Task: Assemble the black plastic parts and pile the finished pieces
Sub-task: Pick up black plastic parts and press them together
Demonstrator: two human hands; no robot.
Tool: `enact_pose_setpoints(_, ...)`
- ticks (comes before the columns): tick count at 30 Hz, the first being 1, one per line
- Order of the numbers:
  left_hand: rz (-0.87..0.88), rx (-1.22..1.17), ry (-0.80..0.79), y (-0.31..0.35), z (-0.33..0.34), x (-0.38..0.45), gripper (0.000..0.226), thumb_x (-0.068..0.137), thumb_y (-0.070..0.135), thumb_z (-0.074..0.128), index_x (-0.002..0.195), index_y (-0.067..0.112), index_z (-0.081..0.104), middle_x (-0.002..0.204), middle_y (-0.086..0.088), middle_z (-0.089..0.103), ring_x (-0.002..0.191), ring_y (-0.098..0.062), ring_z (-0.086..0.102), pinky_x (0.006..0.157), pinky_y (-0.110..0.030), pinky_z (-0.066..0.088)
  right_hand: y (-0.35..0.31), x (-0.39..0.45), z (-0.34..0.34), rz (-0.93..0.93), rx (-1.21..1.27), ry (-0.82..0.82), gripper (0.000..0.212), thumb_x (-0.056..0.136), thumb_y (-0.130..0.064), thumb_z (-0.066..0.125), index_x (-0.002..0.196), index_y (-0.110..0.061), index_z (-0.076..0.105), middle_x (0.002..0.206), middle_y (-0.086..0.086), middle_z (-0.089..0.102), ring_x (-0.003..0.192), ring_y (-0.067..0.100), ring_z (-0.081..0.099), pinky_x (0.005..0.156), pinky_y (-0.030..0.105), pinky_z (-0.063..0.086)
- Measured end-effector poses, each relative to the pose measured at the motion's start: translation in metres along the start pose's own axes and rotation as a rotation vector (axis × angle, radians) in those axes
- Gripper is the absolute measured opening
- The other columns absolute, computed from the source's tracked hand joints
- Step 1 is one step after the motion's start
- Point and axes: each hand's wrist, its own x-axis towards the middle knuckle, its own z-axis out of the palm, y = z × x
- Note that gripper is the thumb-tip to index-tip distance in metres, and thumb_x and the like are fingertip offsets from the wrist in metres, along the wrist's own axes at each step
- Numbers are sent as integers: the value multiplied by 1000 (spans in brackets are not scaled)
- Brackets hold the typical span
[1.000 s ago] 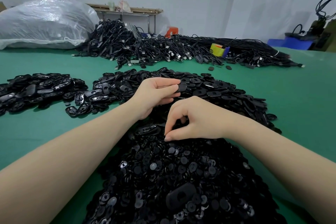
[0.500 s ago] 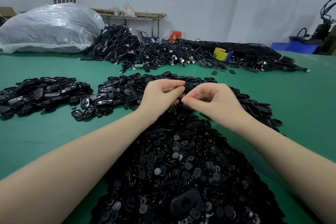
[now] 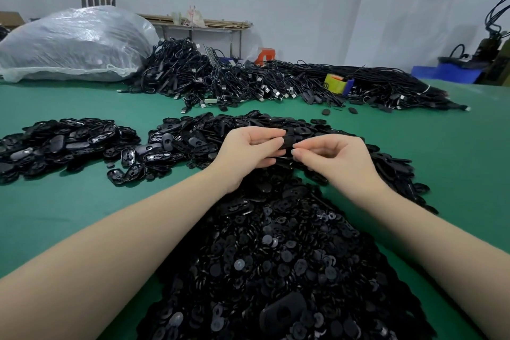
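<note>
Left hand [image 3: 249,150] and right hand [image 3: 335,159] raised together above the far end of the loose-parts heap [image 3: 276,257], fingers of both curled and pinching one black plastic part [image 3: 288,141] between them. Compared with half a second earlier: same two-handed pinch, right fingertips shifted slightly lower on the part. Finished pile [image 3: 63,141] on green table [image 3: 69,201], left, unchanged.
</note>
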Motion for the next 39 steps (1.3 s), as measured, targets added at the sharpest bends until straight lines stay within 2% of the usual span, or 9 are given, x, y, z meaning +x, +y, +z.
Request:
enact_pose_setpoints(3,9,9,-6,-1,0,1,18,93,9,66,96,25,74,84,3,78,79,-7,73,67,-21,57,-20,2,-1,22,106,-277,19,83,-12,76,81,-30,80,80,-1,77,63,4,64,62,16,51)
enact_pose_setpoints(6,20,-15,-7,-2,0,1,19,92,4,65,97,20,74,81,0,77,75,-9,73,65,-22,58,-29,0,0,55,66,-522,24,84,-7,74,86,-30,80,85,6,77,67,9,66,67,21,56)
enact_pose_setpoints(13,6,7,-7,-1,0,1,19,94,7,65,97,24,73,89,3,78,88,-12,75,64,-17,55,-26,0,-2,32,-148,-649,21,87,-12,73,95,-31,78,88,-7,77,81,4,68,79,16,52)
enact_pose_setpoints(17,11,-6,-3,-1,1,1,20,92,5,66,95,22,74,84,1,78,79,-10,74,64,-20,57,-22,1,1,-6,-168,-526,24,93,-14,66,97,-36,75,91,-13,76,80,3,68,74,19,54)
enact_pose_setpoints(21,14,33,-9,0,2,0,17,93,12,67,95,28,73,85,7,78,82,-6,74,63,-16,55,-5,3,8,8,-60,-112,19,92,-12,66,94,-29,75,81,-9,76,70,3,69,69,19,56)
enact_pose_setpoints(24,27,47,2,0,3,-1,18,93,11,66,97,27,73,87,5,78,84,-9,75,61,-16,55,10,1,13,13,-90,157,18,90,-11,69,99,-25,75,83,-10,75,77,1,71,79,22,57)
enact_pose_setpoints(27,21,35,2,1,3,-2,18,94,8,65,99,25,72,89,4,78,87,-10,75,62,-16,55,16,-2,15,-37,-141,194,20,88,-13,70,106,-22,76,95,-13,74,85,-4,69,82,14,54)
enact_pose_setpoints(33,11,32,-16,1,3,-3,26,98,4,57,100,26,71,90,8,78,89,-10,74,63,-16,55,15,-1,15,-59,-99,263,14,89,-13,70,94,-26,74,82,-16,72,76,0,71,77,17,56)
enact_pose_setpoints(39,36,104,-44,3,5,-4,27,96,4,58,95,26,73,95,4,77,92,-9,74,66,-18,56,13,-5,17,-223,-177,258,25,85,-6,73,92,-30,72,90,-16,71,81,-3,69,78,10,51)
